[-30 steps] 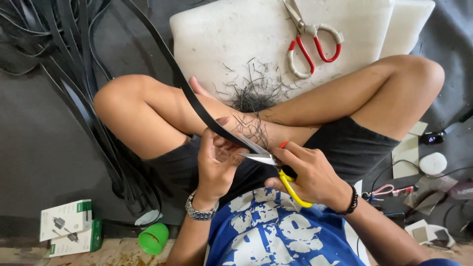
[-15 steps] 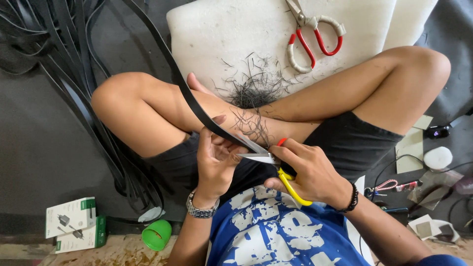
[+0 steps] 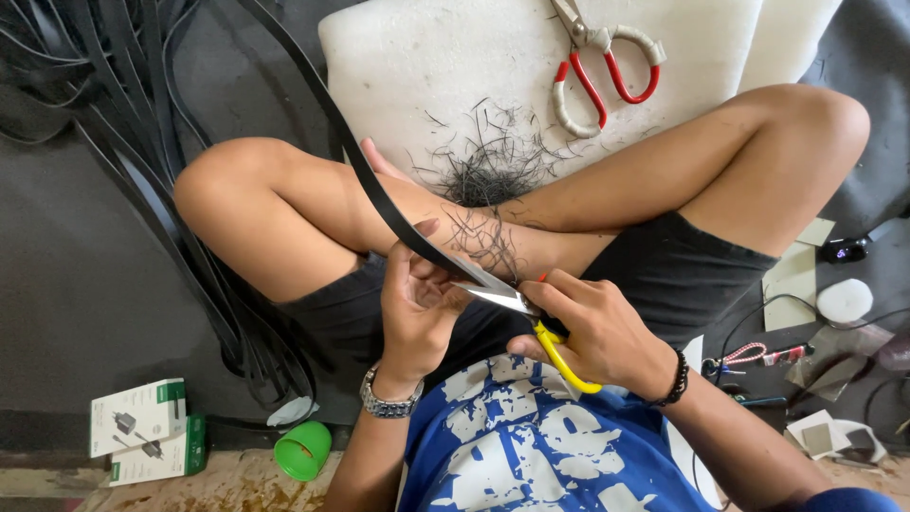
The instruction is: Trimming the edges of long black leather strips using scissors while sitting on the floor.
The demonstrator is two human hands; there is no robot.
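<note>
I sit cross-legged. My left hand (image 3: 417, 303) pinches the near end of a long black strip (image 3: 374, 190) that runs up and away over my left leg. My right hand (image 3: 597, 327) grips small yellow-handled scissors (image 3: 531, 322), whose blades lie against the strip's end just beside my left fingers. Thin black trimmings (image 3: 483, 171) are scattered on my shin and on the white foam pad (image 3: 455, 66) in front of my legs.
Large red-handled scissors (image 3: 607, 66) lie on the pad's far side. A heap of black strips (image 3: 123, 123) fills the dark floor at left. Two green-and-white boxes (image 3: 142, 431) and a green cup (image 3: 303, 450) sit lower left. Cables, small tools and scraps (image 3: 825, 322) lie at right.
Hands and scissors stay at the strip's end; only the view shifts slightly. No clear change in grip or in the strip's position.
</note>
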